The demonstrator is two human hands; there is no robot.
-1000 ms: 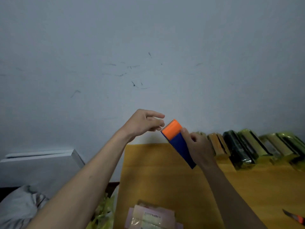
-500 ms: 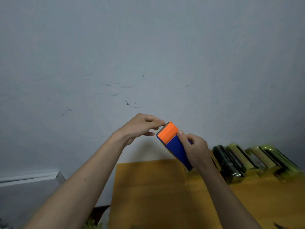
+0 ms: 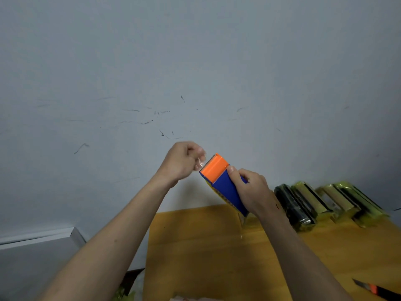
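Note:
My right hand (image 3: 250, 190) grips a blue tape dispenser (image 3: 225, 185) with an orange cutter head, held up in the air in front of the wall, tilted with the orange end up and left. My left hand (image 3: 183, 162) is curled just left of the orange end and pinches a small piece of clear tape (image 3: 200, 164) at the cutter. Both forearms reach up from the bottom of the view.
A yellow-brown wooden table (image 3: 206, 246) lies below the hands. Several wrapped dark and yellow-green packs (image 3: 321, 203) lean in a row against the wall at the right. A knife with an orange part (image 3: 373, 288) lies at the table's bottom right. A grey-white box (image 3: 43, 242) stands at the left.
My left hand's fingers have curled from reaching at the orange end to pinching clear tape there. The view has tilted, so both hands and the dispenser sit a little differently in the picture.

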